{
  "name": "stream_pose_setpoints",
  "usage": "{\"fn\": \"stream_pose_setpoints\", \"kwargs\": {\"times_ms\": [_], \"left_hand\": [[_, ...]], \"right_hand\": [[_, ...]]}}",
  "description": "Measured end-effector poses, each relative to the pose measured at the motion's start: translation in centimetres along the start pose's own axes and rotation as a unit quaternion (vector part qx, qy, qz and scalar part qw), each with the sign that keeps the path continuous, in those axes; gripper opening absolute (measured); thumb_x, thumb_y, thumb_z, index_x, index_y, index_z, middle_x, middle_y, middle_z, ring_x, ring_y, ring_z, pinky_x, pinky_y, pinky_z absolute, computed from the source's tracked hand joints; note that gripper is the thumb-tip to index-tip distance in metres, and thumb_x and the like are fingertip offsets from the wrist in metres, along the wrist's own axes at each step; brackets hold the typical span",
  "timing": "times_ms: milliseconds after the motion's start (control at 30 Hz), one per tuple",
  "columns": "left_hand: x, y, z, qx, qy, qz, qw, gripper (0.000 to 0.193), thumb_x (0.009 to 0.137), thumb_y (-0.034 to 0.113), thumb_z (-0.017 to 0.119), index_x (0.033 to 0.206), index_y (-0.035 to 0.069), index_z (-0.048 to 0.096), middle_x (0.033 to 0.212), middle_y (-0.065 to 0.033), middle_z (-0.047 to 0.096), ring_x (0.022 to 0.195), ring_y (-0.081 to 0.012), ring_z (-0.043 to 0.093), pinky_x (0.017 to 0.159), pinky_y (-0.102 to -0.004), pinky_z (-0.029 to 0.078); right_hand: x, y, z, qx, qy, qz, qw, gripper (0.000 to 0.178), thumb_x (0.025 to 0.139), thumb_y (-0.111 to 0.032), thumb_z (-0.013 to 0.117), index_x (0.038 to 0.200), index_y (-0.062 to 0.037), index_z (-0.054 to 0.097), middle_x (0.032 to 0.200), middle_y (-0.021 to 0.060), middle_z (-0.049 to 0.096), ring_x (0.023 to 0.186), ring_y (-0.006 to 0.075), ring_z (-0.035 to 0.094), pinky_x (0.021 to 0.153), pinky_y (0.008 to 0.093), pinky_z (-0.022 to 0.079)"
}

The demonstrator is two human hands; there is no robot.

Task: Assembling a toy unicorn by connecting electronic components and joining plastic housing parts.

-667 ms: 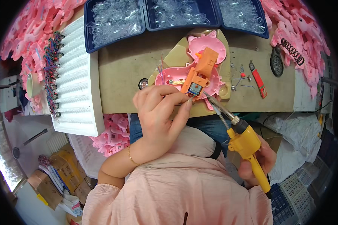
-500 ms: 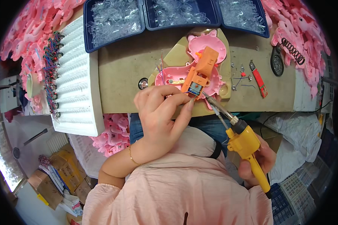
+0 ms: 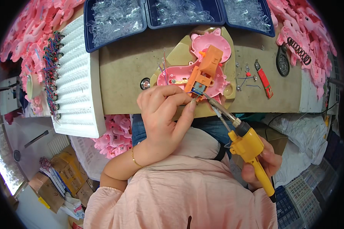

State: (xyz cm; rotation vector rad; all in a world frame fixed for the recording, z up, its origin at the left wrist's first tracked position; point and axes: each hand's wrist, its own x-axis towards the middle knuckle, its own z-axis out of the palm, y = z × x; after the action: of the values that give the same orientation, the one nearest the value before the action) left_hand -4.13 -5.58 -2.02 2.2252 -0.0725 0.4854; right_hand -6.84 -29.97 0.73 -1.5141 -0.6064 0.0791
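While the pink toy shell [image 3: 214,74] sits on the tan workbench [image 3: 126,76], keep it flat. Right hand [image 3: 265,162] is wrapped tight on the yellow soldering iron [image 3: 248,147], tip at the orange motor block [image 3: 204,72]. Left hand [image 3: 166,110] pinches thin wires [image 3: 190,92] there. Steady wrist, short touch, fingers off the tip.

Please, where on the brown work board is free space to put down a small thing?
The brown board is bare on its left part, between the white ribbed tray and the pink toy shell. A smaller bare strip lies right of the red cutter, before the black oval part. The middle is crowded: left hand, soldering iron, small screws.
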Motion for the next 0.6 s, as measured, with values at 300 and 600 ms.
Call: {"fn": "stream_pose_setpoints", "kwargs": {"times_ms": [300,600], "left_hand": [[0.0,-0.2,0.0,0.008,0.012,0.01,1.0,0.012,0.07,0.009,0.069,0.079,0.009,0.062,0.087,-0.0021,0.059,0.084,-0.0203,0.052,0.079,-0.0342,0.033],[0.3,0.3,-0.3,0.021,-0.014,0.022,0.999,0.01,0.074,0.005,0.068,0.082,0.006,0.062,0.089,-0.0056,0.058,0.087,-0.0214,0.049,0.081,-0.0324,0.035]], "right_hand": [[0.9,-1.8,0.0,0.152,0.019,0.243,0.958,0.058,0.076,-0.006,0.064,0.127,0.0077,0.039,0.116,0.0237,0.055,0.093,0.0223,0.06,0.075,0.0287,0.047],[-1.9,-0.9,-1.0,0.196,0.054,0.393,0.897,0.057,0.076,-0.011,0.063,0.126,0.0025,0.042,0.104,0.0196,0.062,0.073,0.0266,0.065,0.066,0.0293,0.05]]}}
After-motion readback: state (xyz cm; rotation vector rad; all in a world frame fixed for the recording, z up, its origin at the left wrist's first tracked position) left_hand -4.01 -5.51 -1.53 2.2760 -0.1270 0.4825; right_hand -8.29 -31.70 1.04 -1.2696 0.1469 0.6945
